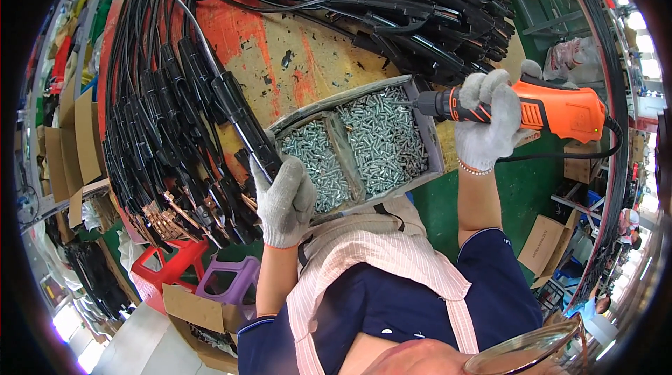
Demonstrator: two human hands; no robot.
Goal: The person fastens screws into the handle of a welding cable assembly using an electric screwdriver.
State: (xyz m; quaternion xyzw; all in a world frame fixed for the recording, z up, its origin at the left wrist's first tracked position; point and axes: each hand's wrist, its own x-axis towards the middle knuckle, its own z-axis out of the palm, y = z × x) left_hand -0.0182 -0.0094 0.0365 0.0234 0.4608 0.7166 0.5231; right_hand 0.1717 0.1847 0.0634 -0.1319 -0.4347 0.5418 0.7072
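Note:
My gloved left hand [285,196] is wrapped round the lower end of a black plastic part on a cable [236,112], which slants up and away to the left. In my gloved right hand [488,116] is an orange electric screwdriver [567,109], lying level with its dark bit end pointing left. The bit reaches over the right side of a two-part screw box [435,144]. Small silvery screws [381,140] fill both compartments, with a divider [341,154] between them. The box stands between my hands.
More black cabled parts [161,123] lie in a bundle at left, some with copper-coloured ends. Another dark pile [434,11] covers the table's far side. The worn table [294,60] has red paint patches. A red stool [168,270], a purple stool [231,277] and cardboard boxes [203,312] stand lower left.

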